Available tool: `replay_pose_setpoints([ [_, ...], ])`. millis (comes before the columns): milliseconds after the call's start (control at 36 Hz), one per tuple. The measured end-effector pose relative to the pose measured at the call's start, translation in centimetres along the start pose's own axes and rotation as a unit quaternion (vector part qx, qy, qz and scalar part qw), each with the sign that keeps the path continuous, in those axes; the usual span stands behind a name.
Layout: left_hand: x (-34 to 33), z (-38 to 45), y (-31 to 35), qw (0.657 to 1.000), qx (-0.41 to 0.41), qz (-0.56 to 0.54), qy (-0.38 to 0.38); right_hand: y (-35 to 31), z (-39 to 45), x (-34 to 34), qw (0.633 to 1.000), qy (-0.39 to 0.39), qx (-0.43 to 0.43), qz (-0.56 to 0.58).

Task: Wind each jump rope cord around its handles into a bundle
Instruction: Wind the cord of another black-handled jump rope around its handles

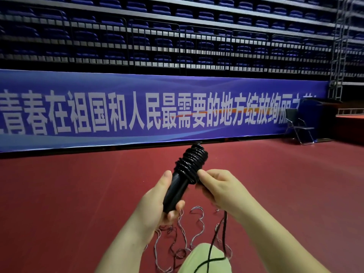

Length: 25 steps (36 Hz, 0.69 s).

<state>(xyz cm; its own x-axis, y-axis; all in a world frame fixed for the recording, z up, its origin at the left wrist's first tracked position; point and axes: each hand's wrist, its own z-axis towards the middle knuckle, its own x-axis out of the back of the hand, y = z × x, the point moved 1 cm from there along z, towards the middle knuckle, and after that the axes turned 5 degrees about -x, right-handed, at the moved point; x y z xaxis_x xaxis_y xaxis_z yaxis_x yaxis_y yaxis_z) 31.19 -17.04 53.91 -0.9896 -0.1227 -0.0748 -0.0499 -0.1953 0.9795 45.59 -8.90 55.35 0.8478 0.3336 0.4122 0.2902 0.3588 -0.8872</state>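
gripping the lower end of the black jump rope handles [176,191], your left hand [157,205] has its thumb laid up along the left side and its fingers [178,206] curled round the base, so the bundle stands tilted up and to the right in front of you. the black cord [192,161] is coiled in many tight turns round the upper part of the handles, bulging widest near the top. your right hand [218,189] sits just right of the coils, its thumb and fingers clenched on the cord at the lowest turn, pinching it against the bundle. from under that hand the loose tail of the cord [218,239] hangs straight down and loops across your pale green trouser leg [204,259] at the bottom edge. on the red floor [78,194] beneath your hands lies a tangle of thin, light-coloured cord [177,243], another jump rope by the look of it, though its handles cannot be made out. further off, a long blue banner [137,109] with white characters runs along the foot of the dark blue stadium seats [177,36], and a black folding chair [298,126] stands at the right.
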Motion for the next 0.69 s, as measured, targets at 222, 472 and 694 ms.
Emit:
replay_pose_setpoints([
  [222, 0.7, 0.0, -0.2, 0.994, -0.032, 0.095, 0.043, 0.8, -0.9, 0.3, 0.980, -0.116, -0.028, 0.157],
  [472, 1.9, 0.4, -0.9, 0.959, -0.125, 0.252, 0.045, 0.2, -0.3, -0.6, 0.988, -0.089, -0.001, 0.126],
  [694, 2.7, 0.2, -1.1, 0.946, -0.095, 0.308, 0.034, -0.1, -0.8, -1.4, 0.991, -0.054, 0.077, 0.092],
])
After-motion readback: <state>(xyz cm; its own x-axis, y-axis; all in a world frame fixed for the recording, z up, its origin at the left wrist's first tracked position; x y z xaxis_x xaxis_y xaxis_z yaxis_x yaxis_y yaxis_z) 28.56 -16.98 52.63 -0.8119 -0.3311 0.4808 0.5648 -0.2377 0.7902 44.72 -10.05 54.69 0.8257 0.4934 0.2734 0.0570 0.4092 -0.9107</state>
